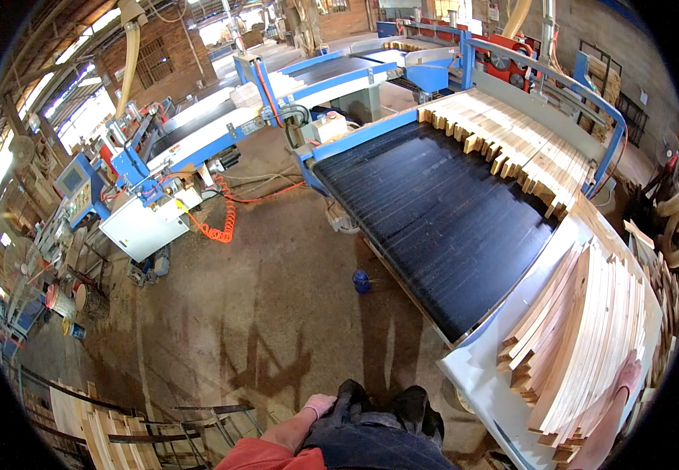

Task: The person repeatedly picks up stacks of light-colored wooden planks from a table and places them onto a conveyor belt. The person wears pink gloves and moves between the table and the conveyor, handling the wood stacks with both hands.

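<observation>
My right arm reaches out along the right side, and my right hand (629, 372) lies against the outermost of the wooden strips (590, 329). Its fingers look stretched out along the wood rather than wrapped round it. The pale strips lie side by side in a loose bundle, their near ends uneven, on a light metal table (476, 364). Down by my dark apron and thigh is my left hand (320, 404), below a red sleeve. I see nothing in it, but its fingers are too small and partly hidden to read.
Beyond the metal table runs a wide black conveyor belt (441, 211) in a blue frame, with a row of wooden strips (519, 141) at its far end. A control panel (81, 184) stands left, above a coiled orange hose (220, 227). A blue object (361, 280) sits on the floor.
</observation>
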Action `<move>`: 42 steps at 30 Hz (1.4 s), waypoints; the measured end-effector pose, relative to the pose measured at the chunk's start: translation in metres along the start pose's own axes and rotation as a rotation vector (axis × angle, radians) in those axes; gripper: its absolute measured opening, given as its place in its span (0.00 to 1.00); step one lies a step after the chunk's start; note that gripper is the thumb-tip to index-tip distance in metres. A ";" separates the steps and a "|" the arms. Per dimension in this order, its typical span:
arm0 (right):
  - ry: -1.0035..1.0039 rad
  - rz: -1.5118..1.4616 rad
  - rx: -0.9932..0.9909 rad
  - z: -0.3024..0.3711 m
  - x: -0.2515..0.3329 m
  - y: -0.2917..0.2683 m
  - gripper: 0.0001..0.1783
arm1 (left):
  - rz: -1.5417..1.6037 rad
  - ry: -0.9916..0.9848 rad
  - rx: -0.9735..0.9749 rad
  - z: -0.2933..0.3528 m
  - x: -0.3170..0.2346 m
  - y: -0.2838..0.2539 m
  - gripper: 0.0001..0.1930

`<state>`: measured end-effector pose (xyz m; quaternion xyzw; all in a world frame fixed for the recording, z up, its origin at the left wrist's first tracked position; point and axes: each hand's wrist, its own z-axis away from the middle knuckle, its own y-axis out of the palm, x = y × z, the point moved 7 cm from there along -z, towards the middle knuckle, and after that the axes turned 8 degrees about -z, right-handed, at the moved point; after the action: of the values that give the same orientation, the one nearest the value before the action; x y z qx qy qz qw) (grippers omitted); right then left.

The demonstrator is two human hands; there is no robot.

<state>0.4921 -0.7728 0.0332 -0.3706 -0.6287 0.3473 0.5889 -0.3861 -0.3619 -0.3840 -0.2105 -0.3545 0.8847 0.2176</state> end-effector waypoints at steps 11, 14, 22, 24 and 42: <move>0.011 0.039 -0.024 -0.013 -0.014 0.009 0.45 | 0.126 -0.101 0.041 -0.007 0.013 0.012 0.21; -0.014 0.089 -0.042 -0.016 -0.024 -0.002 0.44 | 0.200 -0.104 0.058 -0.019 0.018 0.020 0.24; 0.017 0.119 -0.018 0.006 0.005 -0.002 0.47 | 0.242 -0.135 0.084 -0.014 0.016 0.026 0.29; 0.008 0.170 0.011 -0.003 -0.001 0.001 0.47 | 0.256 -0.173 0.089 -0.019 0.026 0.034 0.30; 0.010 0.199 0.023 -0.013 -0.009 0.008 0.39 | 0.033 0.031 0.034 -0.010 0.009 0.018 0.20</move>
<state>0.5056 -0.7767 0.0227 -0.4261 -0.5818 0.4096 0.5587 -0.3922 -0.3633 -0.4054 -0.2264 -0.3324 0.8908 0.2118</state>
